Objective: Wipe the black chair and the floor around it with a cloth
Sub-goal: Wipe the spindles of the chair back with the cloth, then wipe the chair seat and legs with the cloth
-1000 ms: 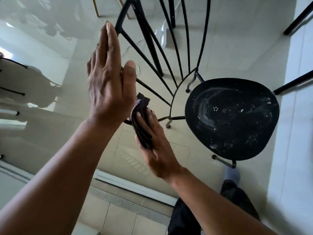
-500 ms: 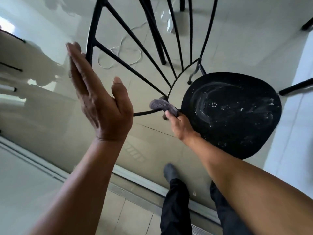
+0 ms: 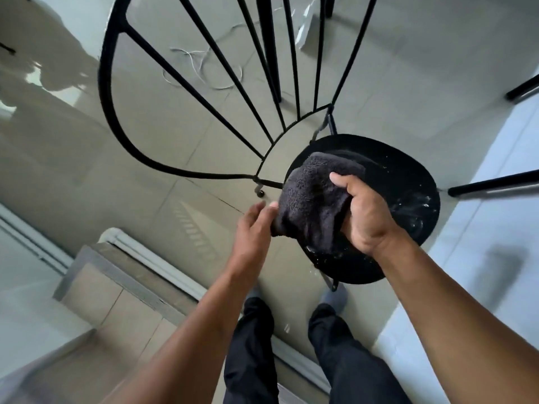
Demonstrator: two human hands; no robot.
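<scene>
The black chair stands before me, its round seat [image 3: 405, 185] streaked with white residue and its wire backrest [image 3: 186, 80] fanning up to the left. A dark grey cloth [image 3: 312, 199] hangs spread over the seat's near left edge. My right hand [image 3: 367, 214] grips the cloth's right side from above the seat. My left hand [image 3: 253, 225] reaches in from the left, fingertips touching the cloth's lower left corner; whether it grips the cloth is unclear. The glossy beige tiled floor [image 3: 151, 158] lies around the chair.
A white cable [image 3: 204, 68] lies coiled on the floor behind the backrest. Black legs of other furniture [image 3: 493, 182] jut in at the right. A white sliding-door track [image 3: 151, 258] runs along the near left. My dark-trousered legs [image 3: 253, 345] stand just before the chair.
My right hand moved from the backrest's base onto the seat, and the cloth opened out. My left hand dropped from raised and open down to the cloth's corner.
</scene>
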